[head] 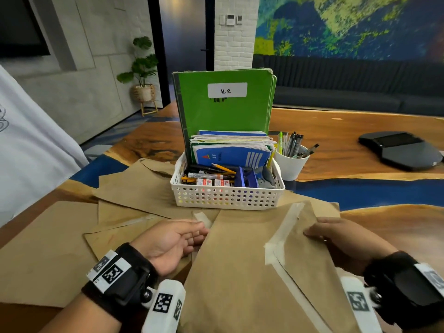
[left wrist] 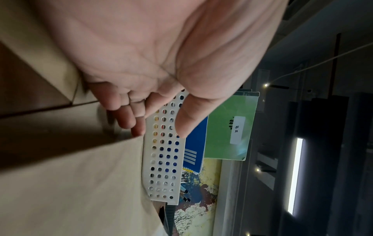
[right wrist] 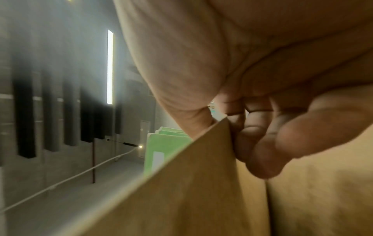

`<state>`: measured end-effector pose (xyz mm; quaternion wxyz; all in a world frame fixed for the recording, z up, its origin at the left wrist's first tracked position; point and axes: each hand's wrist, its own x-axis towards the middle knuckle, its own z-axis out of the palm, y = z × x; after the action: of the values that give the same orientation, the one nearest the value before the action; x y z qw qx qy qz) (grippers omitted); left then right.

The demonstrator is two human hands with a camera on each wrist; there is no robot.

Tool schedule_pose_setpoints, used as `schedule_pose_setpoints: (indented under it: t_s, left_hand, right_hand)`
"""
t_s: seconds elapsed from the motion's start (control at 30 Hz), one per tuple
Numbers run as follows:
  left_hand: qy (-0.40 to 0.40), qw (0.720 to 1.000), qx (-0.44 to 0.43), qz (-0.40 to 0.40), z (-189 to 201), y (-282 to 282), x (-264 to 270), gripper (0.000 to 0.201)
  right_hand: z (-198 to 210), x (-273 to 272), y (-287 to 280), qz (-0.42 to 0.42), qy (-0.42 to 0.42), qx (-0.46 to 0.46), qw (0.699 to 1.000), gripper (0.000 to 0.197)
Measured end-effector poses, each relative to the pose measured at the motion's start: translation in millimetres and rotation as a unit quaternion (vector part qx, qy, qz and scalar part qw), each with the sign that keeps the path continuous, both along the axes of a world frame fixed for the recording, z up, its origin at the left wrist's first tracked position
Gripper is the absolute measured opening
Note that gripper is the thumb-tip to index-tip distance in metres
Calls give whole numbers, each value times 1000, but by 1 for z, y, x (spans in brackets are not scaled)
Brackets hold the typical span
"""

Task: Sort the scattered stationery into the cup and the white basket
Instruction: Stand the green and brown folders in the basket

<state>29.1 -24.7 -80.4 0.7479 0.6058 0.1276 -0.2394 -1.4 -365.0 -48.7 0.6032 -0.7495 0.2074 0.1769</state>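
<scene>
A brown envelope (head: 240, 272) with taped seams is tilted up off the table in front of me. My right hand (head: 310, 233) pinches its right edge; in the right wrist view the thumb lies on one face of the envelope (right wrist: 191, 191) and the curled fingers (right wrist: 256, 151) on the other. My left hand (head: 199, 233) is at the left edge, palm turned inward, its straight fingers (left wrist: 137, 127) touching the paper and the thumb apart. Beyond stands the white basket (head: 228, 195) with notebooks, pens and a blue stapler. A white cup (head: 292, 164) of pens stands to its right.
Several more brown envelopes (head: 134, 188) lie overlapping on the wooden table to the left and under the basket. Green folders (head: 225, 109) stand upright in the back of the basket. A black flat device (head: 401, 150) sits far right. A person in white (head: 28, 140) is at the left edge.
</scene>
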Motion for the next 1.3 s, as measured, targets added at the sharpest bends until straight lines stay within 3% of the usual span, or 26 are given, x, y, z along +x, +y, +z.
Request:
schedule_pose_setpoints:
  t_s: [0.17, 0.33, 0.43, 0.5, 0.63, 0.7, 0.77, 0.83, 0.9, 1.03, 1.13, 1.23, 1.3]
  left_hand:
    - [-33, 999, 18, -33, 2, 1, -7, 52]
    - [-74, 992, 10, -102, 6, 4, -9, 60]
    - [-112, 986, -38, -120, 16, 1, -11, 77]
    - [-145, 982, -63, -104, 27, -2, -13, 76]
    - [-172, 984, -49, 2, 42, -1, -15, 33]
    - [-171, 980, -67, 76, 37, 15, -11, 37]
    - [-154, 971, -93, 160, 23, 36, -5, 53]
    - [-146, 958, -129, 212, 8, 52, -4, 44]
    - [-93, 952, -172, 236, -6, 57, -6, 38]
    - [16, 941, -239, 239, -15, 60, -10, 30]
    - [5, 941, -235, 244, -14, 60, -9, 27]
    - [-18, 942, -235, 241, -16, 58, -9, 27]
    - [-23, 943, -237, 233, -17, 57, -9, 27]
  right_hand:
    - [36, -27, -6, 4, -107, 33, 994, 26]
    - [82, -42, -8, 9, -252, 78, 964, 28]
    - [93, -38, -2, 21, -302, 65, 951, 29]
    - [95, -33, 11, 36, -311, 66, 948, 33]
    - [68, -4, 32, 7, -264, 51, 963, 35]
    - [43, 13, 35, -25, -188, 12, 982, 44]
    - [20, 23, 37, -21, -87, -53, 995, 44]
    - [4, 27, 40, 7, -15, -109, 994, 36]
    - [-2, 30, 45, 19, 10, -147, 989, 31]
    - [-5, 38, 49, 24, 50, -138, 989, 34]
    - [-6, 39, 53, 10, 76, -120, 990, 35]
    - [-5, 35, 58, 23, 90, -68, 993, 21]
    - [-9, 32, 60, 50, 80, -83, 992, 10]
